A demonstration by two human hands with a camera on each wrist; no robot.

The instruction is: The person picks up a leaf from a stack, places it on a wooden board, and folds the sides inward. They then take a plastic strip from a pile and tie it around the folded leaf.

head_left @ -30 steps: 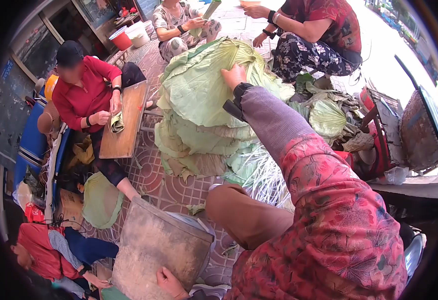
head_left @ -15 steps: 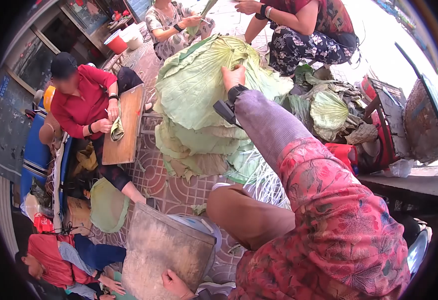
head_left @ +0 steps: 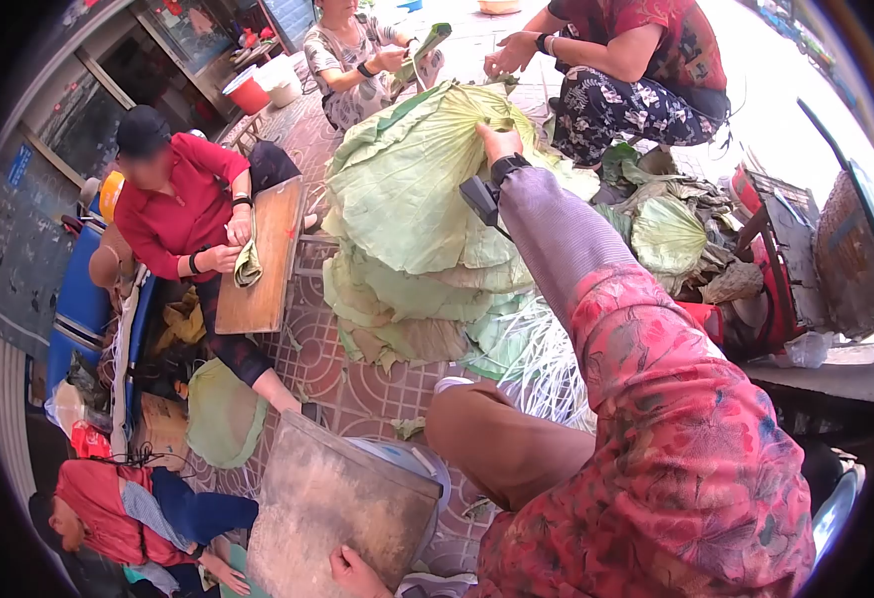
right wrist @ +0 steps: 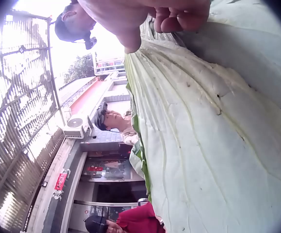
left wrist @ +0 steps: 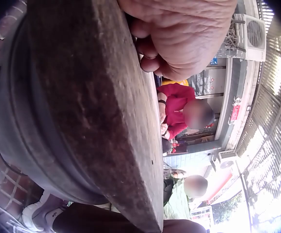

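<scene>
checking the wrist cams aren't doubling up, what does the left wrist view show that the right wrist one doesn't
Only the left wrist view: the left hand resting on a worn board, a grey container beneath it, and a pale shoe on the paving.

Only the right wrist view: the right hand gripping the gathered part of a large leaf, whose veins show clearly.

Both: the person in the red top, the slatted roof and an air conditioner.
</scene>
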